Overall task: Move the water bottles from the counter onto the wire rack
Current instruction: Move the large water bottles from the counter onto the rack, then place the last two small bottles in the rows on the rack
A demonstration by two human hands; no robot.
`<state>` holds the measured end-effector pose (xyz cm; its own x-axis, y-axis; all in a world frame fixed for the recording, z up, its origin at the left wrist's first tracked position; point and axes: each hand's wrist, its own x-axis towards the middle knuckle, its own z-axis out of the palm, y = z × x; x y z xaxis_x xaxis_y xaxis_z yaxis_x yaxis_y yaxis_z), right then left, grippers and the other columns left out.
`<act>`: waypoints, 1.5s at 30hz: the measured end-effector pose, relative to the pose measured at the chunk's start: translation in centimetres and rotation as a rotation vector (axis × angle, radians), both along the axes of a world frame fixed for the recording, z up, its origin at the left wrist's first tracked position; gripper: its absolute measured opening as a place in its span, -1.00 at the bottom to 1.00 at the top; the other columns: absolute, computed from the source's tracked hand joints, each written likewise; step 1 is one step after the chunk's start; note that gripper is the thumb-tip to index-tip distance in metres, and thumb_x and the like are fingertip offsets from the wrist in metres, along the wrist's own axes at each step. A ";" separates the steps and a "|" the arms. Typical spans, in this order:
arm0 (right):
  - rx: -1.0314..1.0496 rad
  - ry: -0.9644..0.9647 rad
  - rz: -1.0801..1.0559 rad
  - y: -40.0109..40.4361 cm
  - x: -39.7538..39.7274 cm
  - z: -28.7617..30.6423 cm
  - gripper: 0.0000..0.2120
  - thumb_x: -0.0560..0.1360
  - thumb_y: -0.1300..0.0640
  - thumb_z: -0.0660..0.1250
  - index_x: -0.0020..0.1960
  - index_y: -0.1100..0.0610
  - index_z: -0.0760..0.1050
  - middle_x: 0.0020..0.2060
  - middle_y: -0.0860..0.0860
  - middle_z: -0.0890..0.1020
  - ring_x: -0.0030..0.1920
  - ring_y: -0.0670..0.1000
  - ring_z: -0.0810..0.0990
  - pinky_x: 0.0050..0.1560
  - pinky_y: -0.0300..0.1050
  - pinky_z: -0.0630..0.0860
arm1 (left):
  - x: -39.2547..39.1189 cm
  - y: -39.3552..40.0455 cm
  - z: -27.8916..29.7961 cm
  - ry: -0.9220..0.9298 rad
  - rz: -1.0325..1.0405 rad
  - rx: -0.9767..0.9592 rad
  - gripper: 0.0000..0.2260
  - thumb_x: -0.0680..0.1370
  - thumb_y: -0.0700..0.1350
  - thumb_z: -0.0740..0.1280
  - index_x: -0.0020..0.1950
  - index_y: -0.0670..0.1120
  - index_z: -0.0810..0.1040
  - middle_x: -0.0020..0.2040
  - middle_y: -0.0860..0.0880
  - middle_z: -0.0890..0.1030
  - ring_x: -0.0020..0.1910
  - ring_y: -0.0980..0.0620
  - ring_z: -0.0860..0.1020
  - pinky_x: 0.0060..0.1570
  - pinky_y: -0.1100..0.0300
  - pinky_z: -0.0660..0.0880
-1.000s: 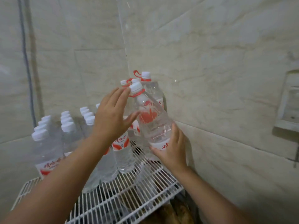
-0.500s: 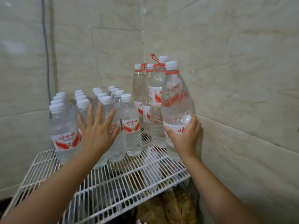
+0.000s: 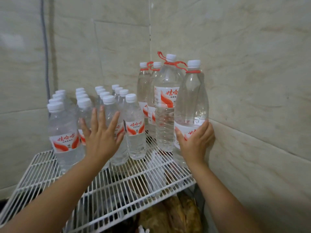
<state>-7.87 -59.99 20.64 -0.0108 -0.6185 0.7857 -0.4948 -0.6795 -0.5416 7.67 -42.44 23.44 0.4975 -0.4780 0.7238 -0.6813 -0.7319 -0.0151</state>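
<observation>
Head view: right hand (image 3: 196, 142) fingers wrap the clear, white-capped, red-labelled tall bottle (image 3: 191, 105); left hand (image 3: 101, 137) fingers spread.

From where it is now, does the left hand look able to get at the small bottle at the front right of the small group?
Probably yes. The left hand is open, holding nothing, and that small bottle stands just beside its fingertips with nothing between them.

A white wire rack (image 3: 117, 187) fills the lower left and centre of the frame, set into a tiled corner. Small clear plastic water bottles with white caps (image 3: 67, 132) stand upright on it in rows at centre left. Four tall clear bottles with red neck loops (image 3: 165, 105) stand at centre right, the nearest just beside the right-hand wall.
</observation>
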 end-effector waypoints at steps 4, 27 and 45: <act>0.093 0.048 0.059 0.5 -0.3 0.1 -0.13 0.25 -0.13 0.47 0.28 0.43 0.23 0.12 0.42 0.48 0.13 0.39 0.46 0.10 0.29 0.44 | -0.5 -0.1 -0.1 0.038 0.026 0.022 -0.42 0.54 0.21 0.07 0.38 0.12 -0.24 0.51 -0.10 -0.23 0.44 -0.04 -0.33 0.14 0.07 -0.68; -0.172 0.636 0.809 41.4 4.4 -3.8 -0.52 0.23 0.03 0.53 0.07 0.22 0.57 0.02 0.19 0.64 0.11 0.25 0.59 0.12 0.39 0.40 | -10.4 41.6 -9.2 0.608 0.582 0.101 -0.50 0.57 0.13 0.10 0.48 0.06 0.11 0.53 -0.05 0.05 0.51 -0.13 -0.05 0.41 -0.15 -0.02; -0.144 1.151 1.136 65.9 20.2 -13.8 -0.52 0.55 -0.06 0.15 0.40 0.12 0.26 0.36 0.05 0.38 0.43 0.08 0.23 0.43 0.13 0.08 | -6.2 70.0 -18.2 0.963 1.024 0.007 -0.50 0.59 0.12 0.05 0.50 0.02 0.05 0.52 -0.04 0.10 0.50 -0.10 0.04 0.42 -0.02 0.14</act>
<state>12.30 5.94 6.86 0.9786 0.1783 0.1032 0.1934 -0.9675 -0.1628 1.44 27.60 5.24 0.9153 0.3910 -0.0963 0.4014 -0.9050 0.1408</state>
